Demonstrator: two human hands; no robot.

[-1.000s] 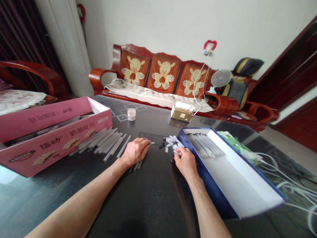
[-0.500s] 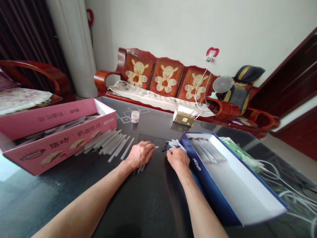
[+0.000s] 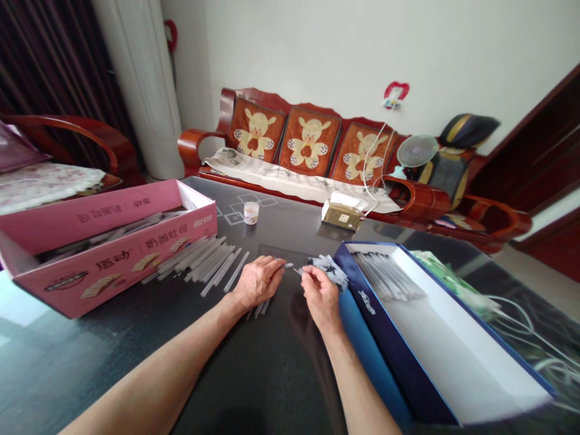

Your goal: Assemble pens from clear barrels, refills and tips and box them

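Observation:
My left hand (image 3: 259, 281) is closed, resting low over the dark table, with the tip of a translucent plastic tube (image 3: 289, 265) poking out past its fingers. Below that palm show the ends of several more tubes (image 3: 261, 309); whether they are gripped or lie on the table I cannot tell. Facing it, my right hand (image 3: 321, 296) pinches a small pale piece (image 3: 298, 271), its tip pointing at the tube. Just behind the right fingers is a heap of small clear and dark pieces (image 3: 333, 270), against the blue box. Loose whitish tubes (image 3: 212, 266) fan out left of my left hand.
A pink cardboard box (image 3: 113, 266) holding many tubes stands at left. On the right, an open blue box (image 3: 446, 338) contains a row of dark-ended tubes (image 3: 389, 278). A small tub (image 3: 251, 213), a tissue pack (image 3: 343, 214), a green bag (image 3: 453, 278) and white cables (image 3: 521, 314) lie around.
My right hand has lifted off the heap of small pieces and moved left with a small pale piece in its fingertips. My left hand stays nearly in place. The view has shifted slightly.

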